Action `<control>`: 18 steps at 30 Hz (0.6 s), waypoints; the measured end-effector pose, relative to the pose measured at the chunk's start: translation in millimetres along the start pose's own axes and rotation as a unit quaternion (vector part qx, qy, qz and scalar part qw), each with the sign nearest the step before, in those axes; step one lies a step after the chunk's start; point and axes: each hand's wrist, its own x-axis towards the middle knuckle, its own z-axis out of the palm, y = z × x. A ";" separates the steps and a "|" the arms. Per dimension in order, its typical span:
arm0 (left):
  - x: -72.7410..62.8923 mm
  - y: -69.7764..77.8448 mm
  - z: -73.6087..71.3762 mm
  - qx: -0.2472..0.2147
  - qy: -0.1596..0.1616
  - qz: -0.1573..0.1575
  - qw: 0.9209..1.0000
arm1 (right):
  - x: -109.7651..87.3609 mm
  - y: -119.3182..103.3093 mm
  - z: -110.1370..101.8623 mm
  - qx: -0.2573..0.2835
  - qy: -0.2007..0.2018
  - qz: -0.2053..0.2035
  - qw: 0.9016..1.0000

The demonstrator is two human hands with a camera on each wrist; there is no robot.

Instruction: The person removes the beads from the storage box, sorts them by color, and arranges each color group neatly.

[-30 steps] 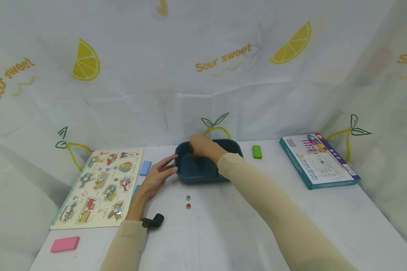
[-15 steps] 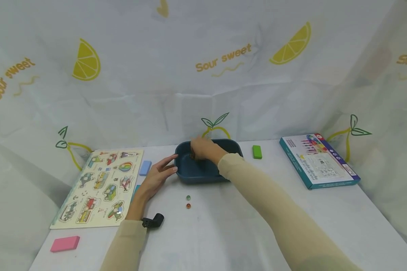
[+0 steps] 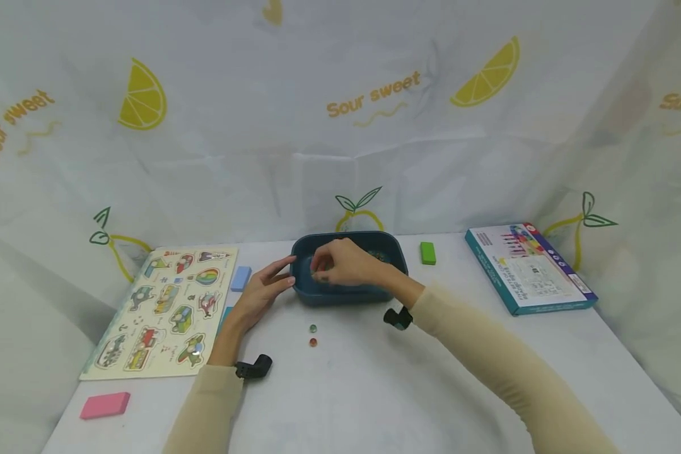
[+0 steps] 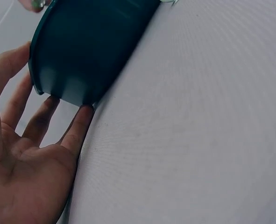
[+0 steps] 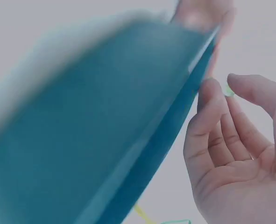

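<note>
A dark teal bin [image 3: 349,295] stands at the back middle of the table, with small glinting pieces [image 3: 377,255] in its right part. My left hand [image 3: 259,294] touches the bin's left end with fairly straight, spread fingers; the left wrist view shows the fingertips [image 4: 85,108] against its wall. Above the bin's opening, my right hand [image 3: 343,263] pinches a green glass marble [image 5: 229,91] between thumb and finger. In front of the bin a green marble [image 3: 313,328] and an orange marble [image 3: 313,342] lie on the white cloth.
Left of the bin lie a picture puzzle board [image 3: 164,312], a light blue block [image 3: 241,279] and a partly hidden blue piece. A pink block [image 3: 104,405] lies at front left. To the right are a green block [image 3: 428,253] and a flat printed box [image 3: 530,268]. A white curtain hangs behind.
My right hand has risen from inside the bin and drawn back toward me, with the green marble showing in its fingers. The left hand stays at the bin's left end.
</note>
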 end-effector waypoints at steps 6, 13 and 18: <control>2.1 -1.7 1.6 -0.005 0.003 -0.004 1.000 | -46.0 -6.9 33.2 0.059 0.015 -0.027 0.998; 0.9 0.5 1.4 -0.002 0.009 0.000 1.000 | -62.9 1.1 65.9 0.057 -0.011 -0.004 0.998; 0.8 0.5 0.7 -0.003 0.007 0.000 1.000 | -60.2 11.0 75.7 0.053 -0.009 0.007 0.999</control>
